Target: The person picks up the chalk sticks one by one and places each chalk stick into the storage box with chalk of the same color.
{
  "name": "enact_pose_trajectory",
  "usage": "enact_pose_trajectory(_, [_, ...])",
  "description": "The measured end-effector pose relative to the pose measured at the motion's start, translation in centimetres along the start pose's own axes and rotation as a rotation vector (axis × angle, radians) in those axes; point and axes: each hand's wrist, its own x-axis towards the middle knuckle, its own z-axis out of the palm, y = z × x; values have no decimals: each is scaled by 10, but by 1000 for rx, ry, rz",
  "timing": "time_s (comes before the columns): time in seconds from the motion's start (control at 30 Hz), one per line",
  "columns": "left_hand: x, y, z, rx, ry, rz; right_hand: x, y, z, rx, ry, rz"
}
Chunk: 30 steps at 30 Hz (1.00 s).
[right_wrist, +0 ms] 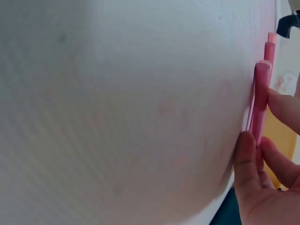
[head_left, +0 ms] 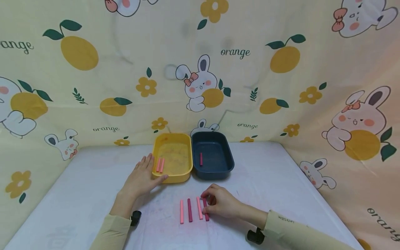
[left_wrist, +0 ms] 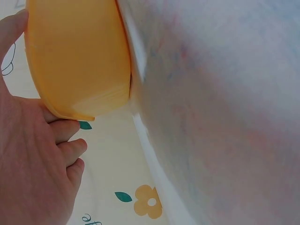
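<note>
Four fingers of my left hand (head_left: 142,177) lie along the left wall of the yellow tray (head_left: 176,178), the thumb against its front. In the left wrist view the hand (left_wrist: 37,159) touches that tray (left_wrist: 79,56) at a corner. My right hand (head_left: 223,201) pinches a dark pink chalk stick (head_left: 206,218), the rightmost in a row on the table; its middle is partly covered. In the right wrist view thumb and fingertips touch this stick (right_wrist: 261,98). Left of it lie a light pink stick (head_left: 199,208), a dark pink one (head_left: 189,210) and another light pink one (head_left: 181,211).
Two light pink sticks (head_left: 162,165) lie in the yellow tray. A dark blue tray (head_left: 214,176) stands against its right side, holding one dark pink stick (head_left: 201,159). A white cloth (head_left: 265,180) covers the table, and a patterned curtain (head_left: 168,52) hangs behind.
</note>
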Motion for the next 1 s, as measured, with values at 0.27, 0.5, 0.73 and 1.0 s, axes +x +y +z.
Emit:
enact_pose_trajectory(0.27, [-1,1,1,-3,-2,-5,-4,1,3,101,39,-1])
enact_pose_trajectory(0.5, [0,-1,3,-4,-5,-8,-6,-3,9,197,79,25])
enact_pose_trajectory(0.73, [1,-4,2,-7,0,8,-6,-2,11,281,102,46])
enact_pose_trajectory(1.0, [4,-3,2,9,-11,7,-8,-8,6,312,156,44])
